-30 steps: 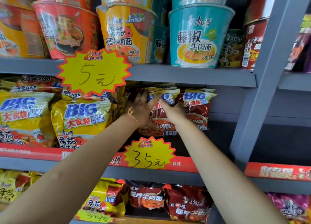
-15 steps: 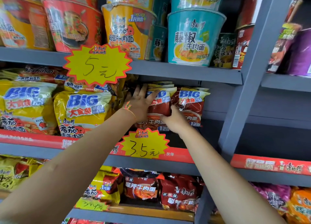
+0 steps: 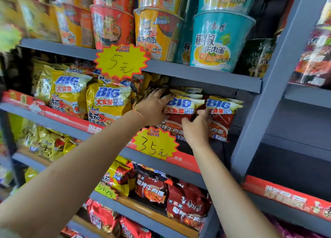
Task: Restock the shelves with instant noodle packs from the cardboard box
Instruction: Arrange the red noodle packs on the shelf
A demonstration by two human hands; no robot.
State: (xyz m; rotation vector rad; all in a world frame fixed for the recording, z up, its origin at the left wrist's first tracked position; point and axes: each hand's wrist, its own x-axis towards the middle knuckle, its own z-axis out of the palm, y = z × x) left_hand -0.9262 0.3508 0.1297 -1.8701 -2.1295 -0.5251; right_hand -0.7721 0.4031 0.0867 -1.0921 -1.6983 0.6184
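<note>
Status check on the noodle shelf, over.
Left hand flat on the left red noodle pack. Right hand at the seam, touching the right red pack. Packs standing on the middle shelf. Nothing blocking.

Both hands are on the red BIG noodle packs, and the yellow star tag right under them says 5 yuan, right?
Not quite. Both the left hand and right hand are on the red BIG noodle packs, but the head view shows the yellow star tag under them reads 3.5 yuan. The 5 yuan tag hangs above.
</note>
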